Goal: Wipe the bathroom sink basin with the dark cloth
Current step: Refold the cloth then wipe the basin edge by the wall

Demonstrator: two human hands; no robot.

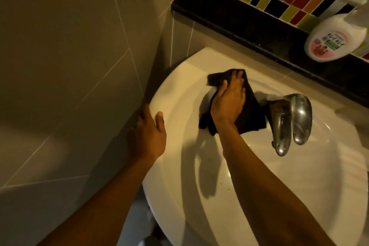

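The white sink (179, 166) fills the middle of the head view. A dark cloth (251, 114) lies spread on its back rim, just left of the chrome faucet (287, 122). My right hand (229, 102) presses flat on the cloth, fingers pointing toward the wall. My left hand (148, 132) rests on the sink's left edge, thumb on the rim and fingers curled over the outer side next to the tiled wall.
A black ledge (239, 20) runs behind the sink under a strip of coloured mosaic tiles. A white soap bottle (337, 38) with a pink label stands on the ledge at the right. Beige tiled wall closes in on the left.
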